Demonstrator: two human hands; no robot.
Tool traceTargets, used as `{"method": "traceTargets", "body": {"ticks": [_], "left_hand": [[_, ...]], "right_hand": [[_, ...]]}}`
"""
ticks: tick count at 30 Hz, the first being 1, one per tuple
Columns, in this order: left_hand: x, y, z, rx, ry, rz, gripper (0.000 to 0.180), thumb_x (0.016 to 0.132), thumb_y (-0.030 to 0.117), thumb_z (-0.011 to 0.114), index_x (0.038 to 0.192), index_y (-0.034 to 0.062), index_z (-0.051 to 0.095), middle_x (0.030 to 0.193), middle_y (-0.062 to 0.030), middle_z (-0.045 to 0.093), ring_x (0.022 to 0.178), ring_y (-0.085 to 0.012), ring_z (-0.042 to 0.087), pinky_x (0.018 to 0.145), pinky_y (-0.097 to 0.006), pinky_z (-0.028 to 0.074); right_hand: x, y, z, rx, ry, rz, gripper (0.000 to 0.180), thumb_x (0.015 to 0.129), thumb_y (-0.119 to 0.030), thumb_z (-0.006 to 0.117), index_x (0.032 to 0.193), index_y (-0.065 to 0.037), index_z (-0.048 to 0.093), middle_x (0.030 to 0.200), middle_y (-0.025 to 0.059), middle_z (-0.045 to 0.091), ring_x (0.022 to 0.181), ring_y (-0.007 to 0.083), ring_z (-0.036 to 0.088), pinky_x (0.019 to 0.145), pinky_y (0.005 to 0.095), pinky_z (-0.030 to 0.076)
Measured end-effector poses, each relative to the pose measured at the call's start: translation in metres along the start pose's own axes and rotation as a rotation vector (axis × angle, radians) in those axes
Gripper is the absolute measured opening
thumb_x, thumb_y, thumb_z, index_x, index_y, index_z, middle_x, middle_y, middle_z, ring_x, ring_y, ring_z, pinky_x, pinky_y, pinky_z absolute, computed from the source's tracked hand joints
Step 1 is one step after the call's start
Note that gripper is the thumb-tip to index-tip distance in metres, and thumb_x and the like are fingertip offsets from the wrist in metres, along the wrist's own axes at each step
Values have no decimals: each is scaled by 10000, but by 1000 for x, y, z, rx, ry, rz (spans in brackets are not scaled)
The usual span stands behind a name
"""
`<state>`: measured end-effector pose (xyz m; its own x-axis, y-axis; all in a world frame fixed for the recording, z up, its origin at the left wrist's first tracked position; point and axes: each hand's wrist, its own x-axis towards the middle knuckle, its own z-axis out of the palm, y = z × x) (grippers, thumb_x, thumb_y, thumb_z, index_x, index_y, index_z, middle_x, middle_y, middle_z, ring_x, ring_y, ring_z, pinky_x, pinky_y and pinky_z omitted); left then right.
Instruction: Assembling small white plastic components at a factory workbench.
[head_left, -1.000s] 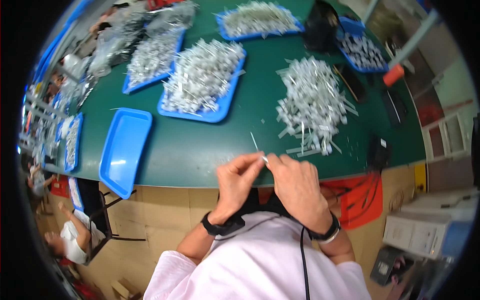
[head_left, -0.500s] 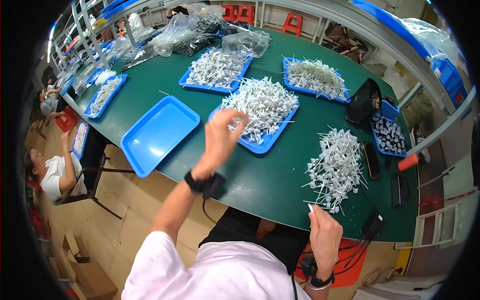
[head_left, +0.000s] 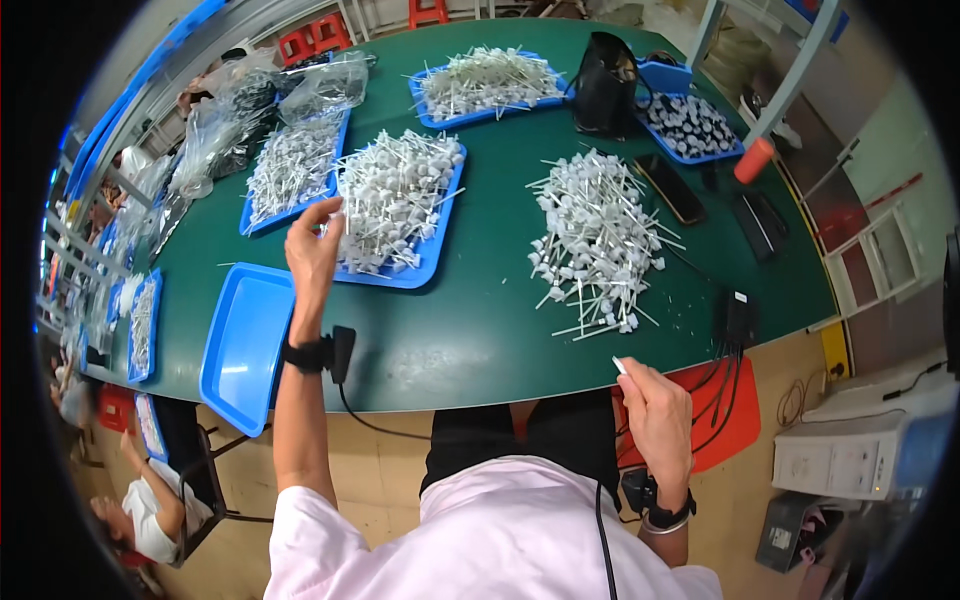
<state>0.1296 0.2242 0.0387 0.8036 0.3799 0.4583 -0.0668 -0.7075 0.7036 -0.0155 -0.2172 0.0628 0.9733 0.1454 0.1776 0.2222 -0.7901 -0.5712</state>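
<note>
A small white piece (head_left: 619,366) sticks out from the right fingers (head_left: 645,381), which pinch it between thumb and forefinger; its lower part is hidden in the grip. It looks light and probably fairly stiff, perhaps smooth enough to slip, so a gentle pinch near one end should suit. Ahead of those fingers lies a loose heap (head_left: 597,235) of white sticks with blocky ends; the thin stems might bend, making the blocks the likelier hold. The left fingers (head_left: 322,211) are parted, nothing visible between them, beside a heaped blue tray (head_left: 425,270) on their right. Another blue tray (head_left: 212,350) sits nearer the body, left of them. Both trays and the heap rest on the green tabletop (head_left: 480,340).
</note>
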Motion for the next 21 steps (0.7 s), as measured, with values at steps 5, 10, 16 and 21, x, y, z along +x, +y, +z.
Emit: {"method": "traceTargets", "body": {"ticks": [5,10,16,21], "left_hand": [[-76,118,74,-215,-485,151,147,890,58,681,1019,20,742,895,-74,734,812,-140,673,742,-288,522],[-107,139,128,-3,-572,570,192,819,20,706,995,92,733,863,-100,687,815,-283,610,735,-393,504],[-109,138,141,110,-649,717,244,812,-4,689,1026,112,708,820,-72,664,811,-287,587,753,-404,492],[-116,140,106,-106,-756,310,183,823,23,721,996,77,692,870,-68,704,788,-212,655,714,-338,517]], "right_hand": [[1,14,3,106,34,9,156,957,-120,604,1076,-24,633,807,158,640,700,370,629,588,444,461],[-1,27,-5,129,50,40,150,958,-130,610,1051,-14,625,841,154,665,715,361,646,597,435,476],[-1,32,2,182,47,26,150,951,-126,621,1053,-15,621,855,152,670,728,362,651,597,430,486],[13,13,4,274,25,22,142,960,-128,615,1046,-18,594,850,159,660,741,370,650,596,440,484]]}}
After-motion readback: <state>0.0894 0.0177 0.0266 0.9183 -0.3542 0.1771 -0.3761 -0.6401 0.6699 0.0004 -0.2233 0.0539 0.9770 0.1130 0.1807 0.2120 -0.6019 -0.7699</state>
